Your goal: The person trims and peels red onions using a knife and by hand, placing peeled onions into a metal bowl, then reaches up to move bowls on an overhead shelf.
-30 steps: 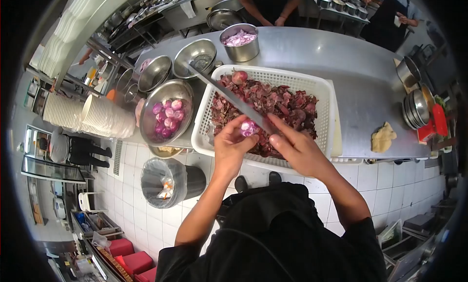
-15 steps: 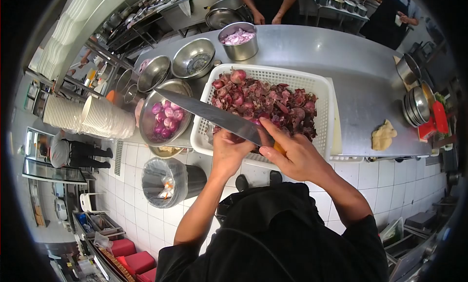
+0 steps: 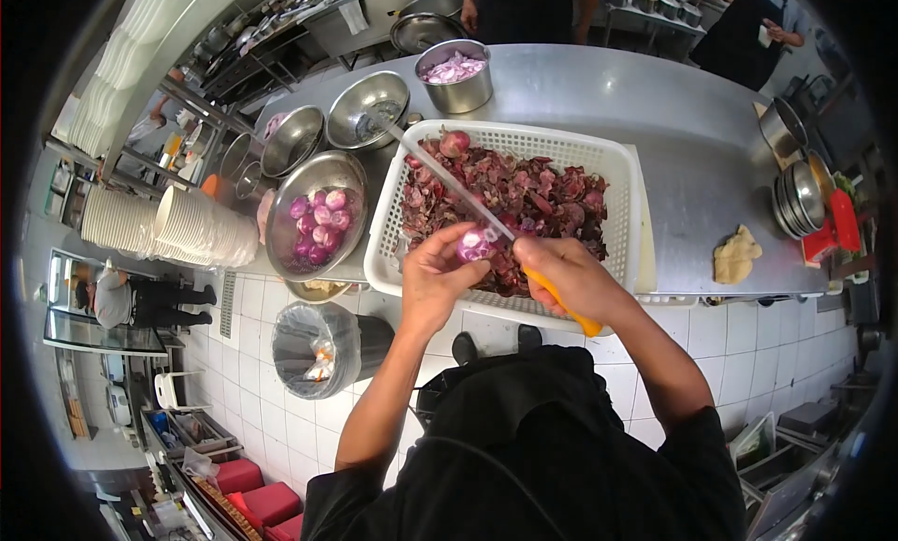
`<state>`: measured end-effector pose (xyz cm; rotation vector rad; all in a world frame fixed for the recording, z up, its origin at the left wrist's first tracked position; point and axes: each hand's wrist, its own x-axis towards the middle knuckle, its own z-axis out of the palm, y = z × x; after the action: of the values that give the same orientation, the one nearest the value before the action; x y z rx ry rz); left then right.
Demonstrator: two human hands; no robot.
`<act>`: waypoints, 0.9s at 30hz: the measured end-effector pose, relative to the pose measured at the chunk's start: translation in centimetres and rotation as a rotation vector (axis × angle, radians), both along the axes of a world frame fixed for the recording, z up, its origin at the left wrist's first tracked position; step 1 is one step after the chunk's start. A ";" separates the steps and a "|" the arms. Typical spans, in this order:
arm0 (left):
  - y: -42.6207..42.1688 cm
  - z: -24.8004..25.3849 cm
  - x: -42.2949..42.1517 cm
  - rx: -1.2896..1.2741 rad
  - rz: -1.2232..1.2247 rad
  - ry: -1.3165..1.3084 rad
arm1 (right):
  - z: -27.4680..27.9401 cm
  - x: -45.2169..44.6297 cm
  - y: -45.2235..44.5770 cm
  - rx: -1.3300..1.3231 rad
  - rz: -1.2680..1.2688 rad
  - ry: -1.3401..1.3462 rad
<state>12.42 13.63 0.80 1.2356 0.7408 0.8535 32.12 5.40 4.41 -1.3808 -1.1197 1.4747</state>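
We've got a purple onion [image 3: 475,245] pinched in our left grip [image 3: 432,279], and our right grip [image 3: 572,274] is wrapped round the orange handle [image 3: 567,305] of a long knife [image 3: 458,187], blade slanting over a white basket [image 3: 625,200] with loads of papery skins [image 3: 524,190]. A metal bowl [image 3: 351,174] of purple bulbs [image 3: 323,225] sits just left, and a pot [image 3: 465,94] of cut onion [image 3: 452,69] stands past it on the desk [image 3: 702,167].

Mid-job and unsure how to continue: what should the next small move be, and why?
Probably a slight turn of the round, glossy purple onion by the left hand: its visible side looks bare of dry skin, but the fingers hide part of it, and the right hand holds the yellow-handled steel knife close by.
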 end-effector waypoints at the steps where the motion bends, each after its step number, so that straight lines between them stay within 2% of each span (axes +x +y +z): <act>1: 0.0 0.0 -0.1 0.014 -0.014 -0.030 | -0.4 0.6 0.2 -0.042 -0.005 0.039; 3: -0.2 0.2 -0.4 0.041 -0.042 -0.089 | 0.0 1.0 0.6 -0.125 -0.086 0.058; 7: -0.3 1.1 -0.2 0.032 -0.027 -0.110 | -0.8 2.0 0.7 -0.203 -0.077 0.058; 10: -0.3 1.0 -0.1 0.059 -0.005 -0.068 | -1.1 1.2 0.1 -0.165 -0.141 0.015; 19: 0.2 0.9 0.4 0.017 -0.055 0.008 | 0.8 -0.6 -2.1 0.324 -0.065 -0.351; 22: 0.2 0.8 0.4 0.005 -0.070 0.045 | 2.1 -0.9 -2.6 0.326 0.031 -0.523; 27: -0.2 1.5 0.6 0.011 -0.047 0.060 | 1.0 -1.1 -2.6 0.447 -0.019 -0.534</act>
<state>13.04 13.39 2.31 1.2887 0.7529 0.7854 31.01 2.78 5.38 -1.4810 -1.6407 0.7753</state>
